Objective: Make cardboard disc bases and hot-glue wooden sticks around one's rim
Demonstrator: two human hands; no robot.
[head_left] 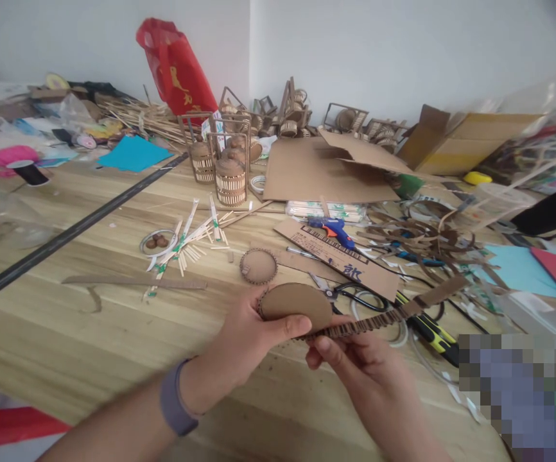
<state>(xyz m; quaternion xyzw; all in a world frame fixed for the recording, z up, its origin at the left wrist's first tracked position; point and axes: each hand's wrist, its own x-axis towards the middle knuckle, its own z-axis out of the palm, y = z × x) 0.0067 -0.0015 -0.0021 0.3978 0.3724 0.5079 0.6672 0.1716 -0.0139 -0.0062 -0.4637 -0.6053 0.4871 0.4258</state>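
Observation:
My left hand (263,330) is closed on a round cardboard disc (297,303), thumb over its top near the front edge. A corrugated cardboard strip (379,321) runs along part of the disc's rim, and its loose end sticks out to the upper right. With thumb and fingers, my right hand (350,353) pinches this strip close to where it meets the disc. Just beyond my hands lies a shallow round cardboard lid (258,265) with a corrugated rim. A blue hot glue gun (333,230) rests on a printed cardboard piece (326,253) further back.
Scissors (350,294) and a yellow-black utility knife (429,330) lie right of my hands. Loose sticks (191,240) and a cardboard strip (133,281) are on the left. Small lidded baskets (230,179), a cardboard sheet (316,170) and a red bag (176,70) stand behind.

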